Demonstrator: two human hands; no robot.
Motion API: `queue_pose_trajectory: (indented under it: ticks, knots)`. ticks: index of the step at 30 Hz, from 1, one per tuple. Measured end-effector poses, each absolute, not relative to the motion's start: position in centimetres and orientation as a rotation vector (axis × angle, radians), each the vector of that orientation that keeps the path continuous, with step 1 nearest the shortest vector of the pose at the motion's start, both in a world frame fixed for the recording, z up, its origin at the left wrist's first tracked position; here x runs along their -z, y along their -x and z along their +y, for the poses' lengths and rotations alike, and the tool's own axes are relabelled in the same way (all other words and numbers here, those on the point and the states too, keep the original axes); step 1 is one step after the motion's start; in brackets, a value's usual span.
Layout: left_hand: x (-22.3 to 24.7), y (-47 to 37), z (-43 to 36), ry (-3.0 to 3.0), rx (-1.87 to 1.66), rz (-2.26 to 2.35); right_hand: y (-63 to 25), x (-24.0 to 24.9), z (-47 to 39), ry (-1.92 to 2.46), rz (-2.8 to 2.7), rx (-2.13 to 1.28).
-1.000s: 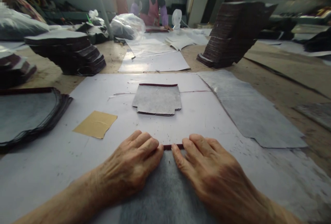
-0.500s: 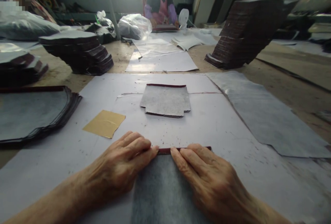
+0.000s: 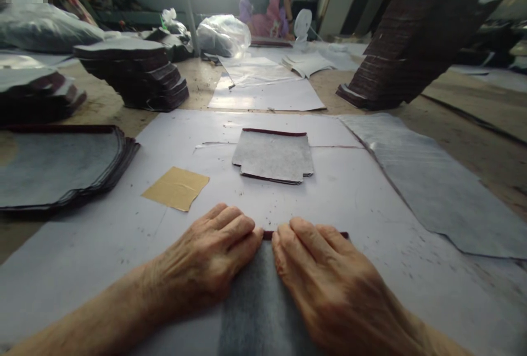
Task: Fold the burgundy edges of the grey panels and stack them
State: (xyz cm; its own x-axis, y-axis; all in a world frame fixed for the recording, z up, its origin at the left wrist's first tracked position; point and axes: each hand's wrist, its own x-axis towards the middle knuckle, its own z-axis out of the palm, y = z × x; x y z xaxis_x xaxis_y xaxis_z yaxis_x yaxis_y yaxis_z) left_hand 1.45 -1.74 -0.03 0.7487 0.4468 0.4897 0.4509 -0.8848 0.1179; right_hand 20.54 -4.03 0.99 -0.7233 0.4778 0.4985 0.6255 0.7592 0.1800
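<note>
A grey sheet (image 3: 255, 301) lies at the front of the white paper, its dark red far edge folded over. My left hand (image 3: 209, 252) rests on the left part of that fold, fingers curled, thumb and fingertips pressed on it. On the right part of the fold lies my right hand (image 3: 325, 268), its fingers together and bent, tips against the strip. A short piece of red edge shows between the hands. Beyond them a smaller grey piece (image 3: 274, 154) with a red far edge and notched near corners lies flat on other pieces.
A yellow square (image 3: 176, 188) lies left. Grey sheets are stacked at the left (image 3: 61, 167), with tall dark stacks at back left (image 3: 134, 73) and back right (image 3: 405, 51). A large grey sheet (image 3: 440, 180) lies right. Across the table stands a person (image 3: 269, 5).
The whole view has shifted, so things appear further right. My right hand has moved closer to my left along the fold, and less of the red edge shows between them.
</note>
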Motion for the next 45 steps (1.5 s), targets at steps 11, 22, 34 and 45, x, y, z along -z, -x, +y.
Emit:
queue_pose_trajectory:
  ticks: [11, 22, 34, 45]
  knots:
    - [-0.6, 0.7, -2.7, 2.919, 1.049, -0.939, -21.3, 0.6, -1.9, 0.639, -2.426, -0.161]
    - [-0.4, 0.3, -6.2, 2.838, 0.745, -1.068, -20.9, 0.1, -1.5, 0.768, -2.63, -0.215]
    - [-0.6, 0.3, -6.5, 2.809, 0.766, -1.039, -20.4, -0.3, -1.5, 0.831, -2.789, -0.028]
    - [-0.9, 0.1, -6.6, 2.83, 0.689, -1.082, -20.3, -0.8, -1.2, 0.878, -2.732, -0.233]
